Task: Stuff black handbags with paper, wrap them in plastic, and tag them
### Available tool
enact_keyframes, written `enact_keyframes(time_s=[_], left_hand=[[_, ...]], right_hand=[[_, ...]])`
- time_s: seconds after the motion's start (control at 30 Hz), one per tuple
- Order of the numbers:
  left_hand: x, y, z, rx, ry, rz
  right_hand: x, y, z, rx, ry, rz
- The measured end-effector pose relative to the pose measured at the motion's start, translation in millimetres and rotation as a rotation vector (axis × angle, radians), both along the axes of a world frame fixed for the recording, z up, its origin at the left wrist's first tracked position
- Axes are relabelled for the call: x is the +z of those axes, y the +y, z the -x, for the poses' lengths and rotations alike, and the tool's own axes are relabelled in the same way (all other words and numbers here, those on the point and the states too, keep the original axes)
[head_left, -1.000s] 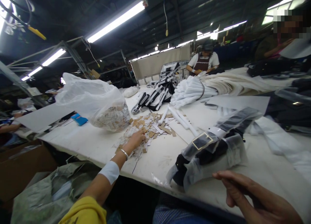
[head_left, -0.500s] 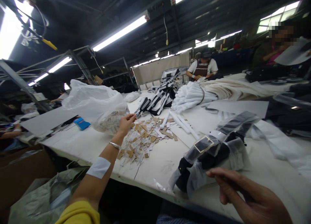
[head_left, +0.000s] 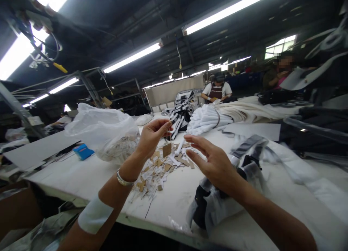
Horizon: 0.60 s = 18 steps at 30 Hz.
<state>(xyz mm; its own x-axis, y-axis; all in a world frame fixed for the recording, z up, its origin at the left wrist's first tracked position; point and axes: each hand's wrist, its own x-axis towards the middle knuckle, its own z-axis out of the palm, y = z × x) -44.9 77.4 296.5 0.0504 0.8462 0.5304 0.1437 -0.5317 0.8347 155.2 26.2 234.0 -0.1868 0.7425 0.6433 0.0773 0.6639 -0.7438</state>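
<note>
My left hand [head_left: 152,135] pinches the thin string of a small brown cardboard tag [head_left: 166,150], which dangles just below the fingertips. To its right, my right hand [head_left: 210,162] is raised with thumb and fingers apart, holding nothing. Under both hands spreads a loose pile of brown and white tags [head_left: 157,167] with strings. A clear plastic bag [head_left: 99,122] with more of these stringed tags inside stands left of my left hand. Partly hidden behind my right hand and forearm lie black straps [head_left: 200,204] wrapped in clear plastic.
Across the white table [head_left: 95,178] are a bundle of white strips [head_left: 208,117], a heap of black-and-white pieces [head_left: 181,116] and a blue packet [head_left: 83,151]. A person [head_left: 217,89] in a dark apron works at the far side. Dark goods [head_left: 320,133] fill the right.
My left hand has moved right, lifting a tag by its string above the pile. My right hand has come up and left from the wrapped straps, towards my left hand.
</note>
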Motion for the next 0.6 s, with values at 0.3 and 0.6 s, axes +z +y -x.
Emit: enact_keyframes(time_s=[0.3,0.6], left_hand=[[-4.5,-24,-59,-0.202,-0.092,0.021],[-5.4,-32,-66,-0.191,-0.025,0.067]], right_hand=[[-9.7,4,-13,0.027,0.061,0.177],[-18.2,-14,-48,0.113,0.243,0.445]])
